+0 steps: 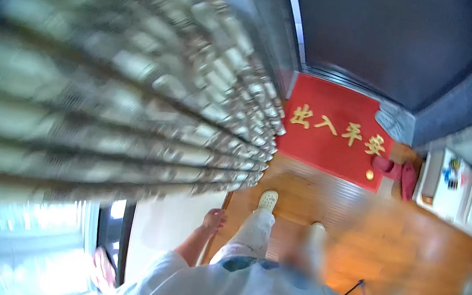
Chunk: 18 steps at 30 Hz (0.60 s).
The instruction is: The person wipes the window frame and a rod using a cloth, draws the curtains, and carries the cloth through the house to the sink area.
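My left hand (215, 220) hangs beside my left leg, near the low white wall panel and below the curtain's edge. Its fingers are loosely bent and slightly apart, with nothing visible in them. A smeared shape in front of my right leg seems to be my right hand (295, 260); motion blur hides its fingers. On my feet are cream clogs (267, 200) with holes, standing on the wooden floor (354, 231). A large patterned curtain (131, 97), blurred, fills the left side, apart from my left hand.
Ahead lies a red doormat (330, 148) with gold characters, in front of a dark door (381, 40). Dark red slippers (407, 181) rest at its right end. A white cabinet (450, 204) with small items on top stands at the right wall. Bright window glass (24, 236) shows lower left.
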Motion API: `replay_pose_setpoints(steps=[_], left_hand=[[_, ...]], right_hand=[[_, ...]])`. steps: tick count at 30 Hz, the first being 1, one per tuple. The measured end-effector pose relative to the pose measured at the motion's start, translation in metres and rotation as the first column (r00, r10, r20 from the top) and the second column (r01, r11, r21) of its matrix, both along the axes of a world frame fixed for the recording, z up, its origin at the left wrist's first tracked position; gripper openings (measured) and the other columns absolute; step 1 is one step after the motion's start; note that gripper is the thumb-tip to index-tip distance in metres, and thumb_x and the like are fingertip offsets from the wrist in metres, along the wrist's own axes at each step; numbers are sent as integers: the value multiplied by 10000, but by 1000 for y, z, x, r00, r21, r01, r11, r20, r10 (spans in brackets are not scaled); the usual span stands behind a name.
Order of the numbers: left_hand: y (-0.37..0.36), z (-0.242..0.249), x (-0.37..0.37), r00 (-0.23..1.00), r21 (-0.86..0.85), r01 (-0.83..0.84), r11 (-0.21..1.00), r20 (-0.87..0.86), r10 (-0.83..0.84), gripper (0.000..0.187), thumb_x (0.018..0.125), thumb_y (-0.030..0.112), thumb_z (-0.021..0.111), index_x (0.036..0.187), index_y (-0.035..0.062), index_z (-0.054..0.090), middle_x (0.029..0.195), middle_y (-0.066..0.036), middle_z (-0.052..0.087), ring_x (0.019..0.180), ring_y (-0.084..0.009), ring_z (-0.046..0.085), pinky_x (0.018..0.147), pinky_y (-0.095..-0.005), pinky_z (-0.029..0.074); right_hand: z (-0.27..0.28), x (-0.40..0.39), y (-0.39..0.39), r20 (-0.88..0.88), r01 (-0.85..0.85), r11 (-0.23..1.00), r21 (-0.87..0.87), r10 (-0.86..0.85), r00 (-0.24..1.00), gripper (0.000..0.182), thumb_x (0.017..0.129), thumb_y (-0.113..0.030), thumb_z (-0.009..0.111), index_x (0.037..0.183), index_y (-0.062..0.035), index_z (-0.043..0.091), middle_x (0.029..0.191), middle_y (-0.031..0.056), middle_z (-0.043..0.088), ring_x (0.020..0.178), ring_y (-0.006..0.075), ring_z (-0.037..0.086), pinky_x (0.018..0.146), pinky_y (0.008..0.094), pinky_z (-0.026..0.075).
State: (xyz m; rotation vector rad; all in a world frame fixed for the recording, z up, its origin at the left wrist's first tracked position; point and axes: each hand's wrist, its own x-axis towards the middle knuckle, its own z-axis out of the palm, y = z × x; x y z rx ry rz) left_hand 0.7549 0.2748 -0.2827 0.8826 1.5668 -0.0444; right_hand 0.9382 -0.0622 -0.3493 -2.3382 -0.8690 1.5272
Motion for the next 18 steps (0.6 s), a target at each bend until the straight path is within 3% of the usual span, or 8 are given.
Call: replay_pose_setpoints(steps=[1, 2, 3, 6, 10, 16, 17, 18], left_hand=[[-12, 6, -17, 999, 20, -32, 999, 17, 31, 259, 902, 237, 633, 1105, 99, 552, 780, -28, 629, 604, -122, 571, 483, -266, 443], [-29, 17, -28, 992, 27, -119, 993, 36, 118, 259, 902, 237, 633, 1105, 99, 552, 780, -28, 629, 604, -122, 571, 483, -266, 443], [-49, 35, -39, 989, 82, -144, 986, 37, 141, 265, 900, 254, 639, 1097, 95, 563, 793, -36, 637, 616, -126, 581, 501, -277, 459], [-117, 69, -78, 965, 146, -261, 954, 8, 263, 264, 900, 279, 640, 1066, 80, 591, 818, -47, 648, 640, -129, 597, 528, -285, 481], [-207, 85, -142, 935, 147, -312, 939, -130, 331, 264, 900, 293, 630, 1002, 50, 640, 821, -51, 670, 665, -134, 632, 545, -267, 488], [-326, 86, -218, 824, 188, -471, 862, -254, 506, 296, 885, 290, 656, 1013, 23, 641, 783, -71, 684, 674, -134, 664, 538, -271, 500], [-339, 84, -230, 816, 175, -480, 860, -270, 511, 304, 886, 291, 659, 1022, 19, 640, 796, -75, 687, 690, -140, 669, 563, -282, 512], [-352, 83, -242, 811, 161, -486, 859, -285, 512, 313, 887, 292, 662, 1030, 15, 639, 810, -78, 689, 706, -145, 675, 587, -293, 524]], right_hand=[[5, 12, -8, -39, -23, 998, 54, 25, 999, 350, 837, -375, 577, 926, -63, 707, 960, 165, 683, 916, 319, 649, 768, 458, 512], [-51, 14, -36, -38, 101, 928, 359, -93, 995, 303, 839, -322, 593, 866, -39, 697, 864, 191, 672, 794, 284, 667, 701, 426, 515], [-75, 33, -56, -23, 9, 930, 367, 0, 1000, 303, 839, -322, 593, 866, -39, 697, 864, 191, 672, 794, 284, 667, 701, 426, 515], [-87, 108, -104, 33, 141, 909, 392, -167, 985, 245, 814, -267, 623, 811, -30, 685, 793, 170, 667, 694, 257, 662, 639, 390, 517], [-68, 200, -145, 254, -7, 993, -114, 36, 966, 211, 815, -198, 575, 753, -28, 682, 715, 131, 663, 616, 239, 640, 591, 388, 499], [-48, 253, -138, 440, -690, 718, -95, 652, 618, 178, 795, -201, 598, 771, -39, 669, 729, 118, 658, 665, 244, 639, 620, 395, 510], [-52, 243, -116, 415, -669, 741, -56, 626, 660, 174, 792, -201, 602, 774, -41, 667, 731, 116, 658, 673, 245, 639, 625, 397, 512], [-47, 213, -79, 253, -446, 895, -10, 434, 865, 114, 799, -144, 601, 799, -48, 663, 743, 109, 654, 708, 238, 634, 654, 383, 515]])
